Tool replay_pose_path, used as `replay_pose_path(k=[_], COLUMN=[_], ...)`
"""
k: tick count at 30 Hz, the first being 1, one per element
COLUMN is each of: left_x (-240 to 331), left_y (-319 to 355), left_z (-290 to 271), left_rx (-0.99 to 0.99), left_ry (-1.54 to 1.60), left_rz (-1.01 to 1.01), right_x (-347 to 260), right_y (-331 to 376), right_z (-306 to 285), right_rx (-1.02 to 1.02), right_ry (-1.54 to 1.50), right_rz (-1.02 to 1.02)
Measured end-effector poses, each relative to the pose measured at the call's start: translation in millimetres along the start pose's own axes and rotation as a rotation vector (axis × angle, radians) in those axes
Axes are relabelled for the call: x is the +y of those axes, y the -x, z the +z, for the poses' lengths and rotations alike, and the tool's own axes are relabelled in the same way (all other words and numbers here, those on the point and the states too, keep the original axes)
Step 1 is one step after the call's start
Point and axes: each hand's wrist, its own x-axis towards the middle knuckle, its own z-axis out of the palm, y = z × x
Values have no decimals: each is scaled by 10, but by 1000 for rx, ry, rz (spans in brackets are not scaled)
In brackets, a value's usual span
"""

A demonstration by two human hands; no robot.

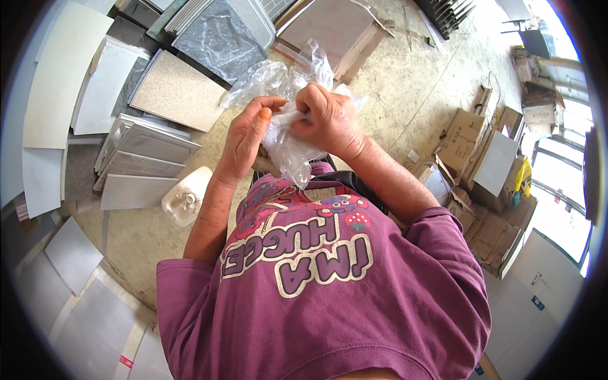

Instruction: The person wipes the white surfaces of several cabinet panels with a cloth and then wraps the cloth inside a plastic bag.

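Purple printed fabric shirt (405, 297) is worn; beyond it, crumpled clear plastic film (294, 152) is pinched in the right hand (332, 123) and touched by the left hand (244, 139), whose grip cannot be told.

plastic (297, 149) partly hidden by right fingers (310, 100), black rack (445, 12) cropped above

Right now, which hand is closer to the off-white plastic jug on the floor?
The left hand. It is above and to the right of the off-white plastic jug in the picture; the right hand is farther right, gripping clear crinkled plastic.
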Motion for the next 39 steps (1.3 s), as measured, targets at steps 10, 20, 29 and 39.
replay_pose_path(k=[10,20,29,39], left_x=[-99,-182,-248,-223], left_y=[-113,-137,-190,-108], left_z=[29,3,-108,-238], left_rx=[4,380,549,622], left_ry=[106,43,-125,-194], left_rz=[-30,139,341,312], right_x=[100,84,35,16], right_y=[-11,-97,-33,34], right_z=[-95,-192,-144,-192], right_rx=[29,6,17,6], right_ry=[-35,-90,-216,-157], right_rz=[-228,-1,119,51])
